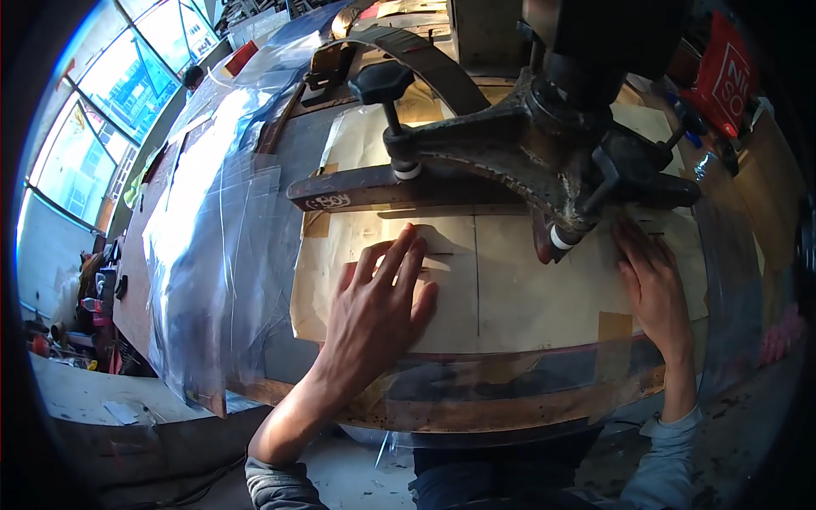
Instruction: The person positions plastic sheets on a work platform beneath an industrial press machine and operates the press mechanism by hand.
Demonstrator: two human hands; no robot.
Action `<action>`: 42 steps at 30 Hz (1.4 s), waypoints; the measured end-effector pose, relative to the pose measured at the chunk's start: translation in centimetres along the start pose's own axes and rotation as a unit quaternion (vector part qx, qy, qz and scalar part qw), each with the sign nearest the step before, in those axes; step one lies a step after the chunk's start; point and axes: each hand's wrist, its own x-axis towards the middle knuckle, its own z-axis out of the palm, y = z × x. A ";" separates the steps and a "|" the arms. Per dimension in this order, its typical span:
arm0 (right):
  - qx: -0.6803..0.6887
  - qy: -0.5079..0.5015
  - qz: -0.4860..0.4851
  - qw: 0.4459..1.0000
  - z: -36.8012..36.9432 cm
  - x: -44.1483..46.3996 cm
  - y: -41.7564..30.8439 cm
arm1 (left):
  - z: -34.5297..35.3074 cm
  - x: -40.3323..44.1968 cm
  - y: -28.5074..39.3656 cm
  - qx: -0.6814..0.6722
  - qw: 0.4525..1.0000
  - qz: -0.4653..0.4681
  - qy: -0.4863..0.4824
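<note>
Both hands rest on a cream sheet (527, 297) that has a dark centre line and brown tape patches. Palm down, my left hand (378, 297) lies left of the line, its fingers spread and holding nothing. My right hand (653, 285) lies near the sheet's right side, fingers stretched forward, the tips in shadow by the machine. Just beyond my fingers, a dark metal bar (484, 194) crosses over the sheet. Above it stands a black cast machine arm (476, 140) with knobs.
Clear plastic sheets (212, 246) cover the table's left side. A curved dark strip (425, 64) lies behind the machine. A red bag (725, 76) is at the upper right. The wooden table edge (476, 414) runs in front of my body. Windows stand at the upper left.
</note>
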 end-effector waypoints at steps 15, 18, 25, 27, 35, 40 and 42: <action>0.008 0.001 -0.007 1.000 -0.1 0.2 0.3 | 0.1 -0.1 0.1 0.049 0.998 0.038 0.018; 0.018 -0.008 -0.008 1.000 0.1 0.1 0.6 | 0.0 -0.1 0.4 0.029 0.999 0.018 0.008; 0.018 0.004 -0.018 1.000 0.0 0.2 0.5 | 0.1 -0.2 0.3 0.041 0.998 0.038 0.021; 0.024 0.005 -0.018 1.000 -0.1 0.2 0.6 | 0.1 -0.2 0.5 0.022 0.999 0.018 0.016; 0.025 0.008 -0.020 0.999 0.1 0.1 0.7 | -0.1 0.3 0.4 -0.009 1.000 -0.010 0.002; 0.018 0.009 -0.018 1.000 0.1 0.1 0.7 | 0.1 0.4 0.3 -0.010 1.000 -0.007 0.010; 0.013 0.010 -0.021 1.000 0.1 0.2 0.7 | 0.2 0.4 0.3 0.000 1.000 0.003 0.017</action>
